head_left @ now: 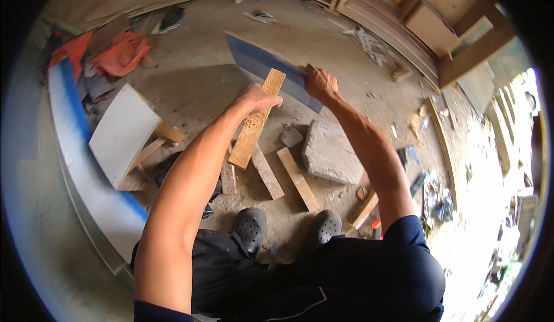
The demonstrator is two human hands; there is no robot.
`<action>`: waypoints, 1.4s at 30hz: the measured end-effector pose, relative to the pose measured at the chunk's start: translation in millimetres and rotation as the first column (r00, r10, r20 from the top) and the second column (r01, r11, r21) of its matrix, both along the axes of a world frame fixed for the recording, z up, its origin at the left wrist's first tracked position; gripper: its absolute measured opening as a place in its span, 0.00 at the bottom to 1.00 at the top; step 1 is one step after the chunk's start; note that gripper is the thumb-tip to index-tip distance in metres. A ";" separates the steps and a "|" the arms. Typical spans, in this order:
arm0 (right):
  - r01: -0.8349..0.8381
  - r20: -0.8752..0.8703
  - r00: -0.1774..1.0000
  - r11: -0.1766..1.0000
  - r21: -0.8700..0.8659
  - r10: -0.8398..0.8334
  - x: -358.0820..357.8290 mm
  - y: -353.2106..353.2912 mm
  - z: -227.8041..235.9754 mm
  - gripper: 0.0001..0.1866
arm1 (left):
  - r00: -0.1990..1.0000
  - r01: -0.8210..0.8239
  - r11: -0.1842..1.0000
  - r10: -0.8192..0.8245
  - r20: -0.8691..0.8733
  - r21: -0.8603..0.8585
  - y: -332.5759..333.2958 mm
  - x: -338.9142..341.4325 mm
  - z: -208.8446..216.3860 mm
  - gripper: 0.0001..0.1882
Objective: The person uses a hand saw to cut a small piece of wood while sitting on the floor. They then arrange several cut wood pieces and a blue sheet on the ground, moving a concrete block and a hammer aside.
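Note:
My left hand (257,99) is closed round a short flat wooden board (251,134), its thumb over the near face. The board is held tilted above the floor, its lower end over loose wood pieces. My right hand (321,83), farther right, grips the upper edge of a thin flat blue-grey panel (259,62). This panel slants above the floor beyond the board, its left end farther away. From this view I cannot tell whether board and panel touch. Below my hands lie a rough pale stone block (332,151) and two wood offcuts, a left one (267,173) and a right one (298,179).
A white panel piece (124,131) leans at left beside a curved white-and-blue board (69,114). Orange cloth (120,55) lies at the far left. Wooden cabinet frames (398,19) stand at the far right. Timber strips and debris litter the floor by my feet in grey clogs (250,229).

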State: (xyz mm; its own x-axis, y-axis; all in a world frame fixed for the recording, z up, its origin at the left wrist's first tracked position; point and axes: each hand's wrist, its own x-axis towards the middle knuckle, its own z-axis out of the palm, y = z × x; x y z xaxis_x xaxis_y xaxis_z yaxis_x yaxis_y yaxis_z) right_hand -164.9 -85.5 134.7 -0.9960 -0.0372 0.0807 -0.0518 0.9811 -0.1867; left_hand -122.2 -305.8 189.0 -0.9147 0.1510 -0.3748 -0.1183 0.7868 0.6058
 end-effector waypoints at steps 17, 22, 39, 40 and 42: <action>0.535 -0.030 0.845 0.844 0.040 -0.534 211.8 198.6 179.0 0.21 | 0.416 0.903 0.218 -0.654 0.632 -0.369 109.1 30.9 -134.7 0.35; 0.562 0.020 0.825 0.824 0.075 -0.564 249.9 218.4 178.5 0.21 | 0.264 0.952 0.279 -0.542 0.798 -0.126 125.4 27.4 -109.9 0.40; 0.686 0.029 0.719 0.715 0.135 -0.695 361.4 199.3 173.7 0.17 | 0.681 0.514 0.734 -0.664 -0.310 -0.443 235.1 63.8 -179.0 0.59; 0.692 0.019 0.715 0.712 0.119 -0.698 374.2 207.0 167.9 0.17 | 0.760 0.503 0.766 -0.613 -0.216 -0.402 234.2 54.8 -178.4 0.61; 0.699 0.000 0.709 0.703 0.134 -0.705 401.4 224.3 154.3 0.18 | 0.874 0.457 0.829 -0.486 -0.012 -0.321 233.2 39.2 -165.8 0.64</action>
